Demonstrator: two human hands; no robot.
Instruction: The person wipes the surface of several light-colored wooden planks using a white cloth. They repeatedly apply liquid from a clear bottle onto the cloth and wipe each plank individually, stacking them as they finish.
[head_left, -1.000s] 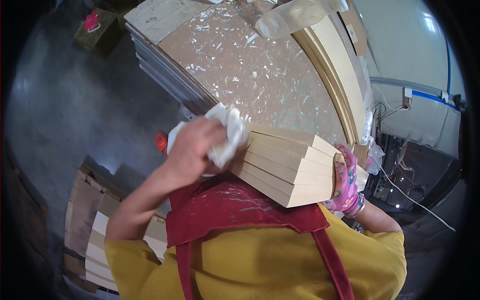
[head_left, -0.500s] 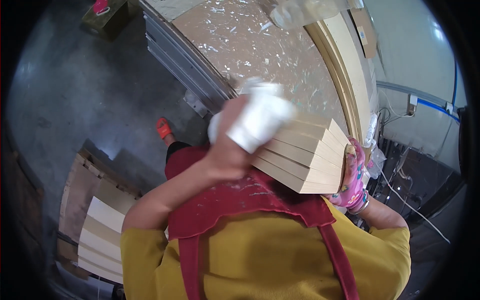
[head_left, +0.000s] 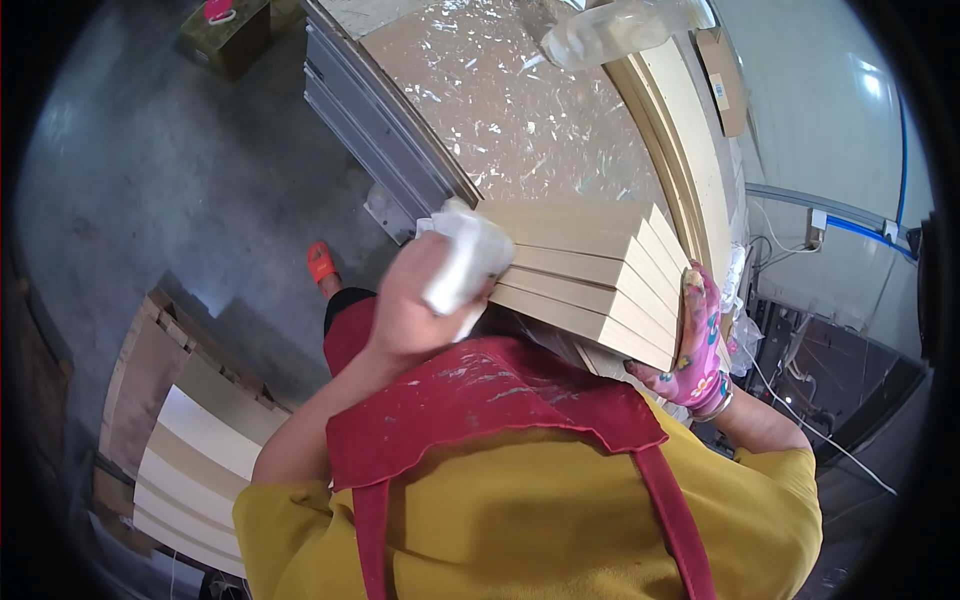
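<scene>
- Boards (head_left: 590, 280), centre frame: stacked and fanned, so they could slide apart.
- Left hand (head_left: 420, 300) pinches cloth (head_left: 462, 262) (wiping edges).
- Right hand (head_left: 695, 345), gloved, pressed flat against ends; slackening might spill them.

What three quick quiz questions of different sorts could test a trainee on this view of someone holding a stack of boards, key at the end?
1. True or false: the left hand holds a white cloth against the stack of pale boards.
2. Multiple choice: the right hand wears A) nothing, B) a pink patterned glove, C) a black mitten.
3. Fill in: the stack's stepped ends press against the ____ hand.

Key
1. True.
2. B.
3. Right; it braces the ends, while the stack sits over the speckled worktable, in front of the red apron.
</scene>
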